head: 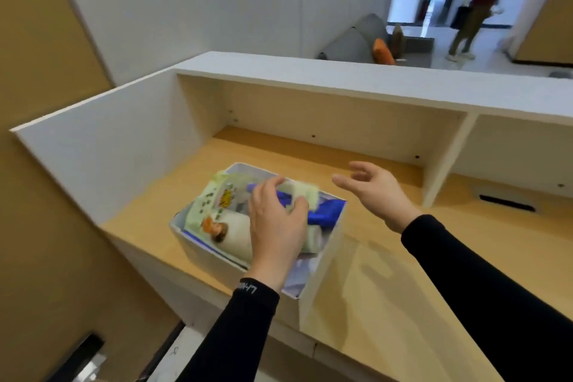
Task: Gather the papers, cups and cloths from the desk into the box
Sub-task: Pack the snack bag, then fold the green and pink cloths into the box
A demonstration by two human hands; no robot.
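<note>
- While reaching into white box (210,253) on bench (387,304), clutches pale green cloth (305,194) with left grip (276,223).
- Holds right grip (378,195) spread, empty, at two o'clock of box.

At centre our left hand (276,226) grips a pale green cloth (207,205) inside the white box (210,256); our right hand (376,195) hovers alongside, fingers spread.
</note>
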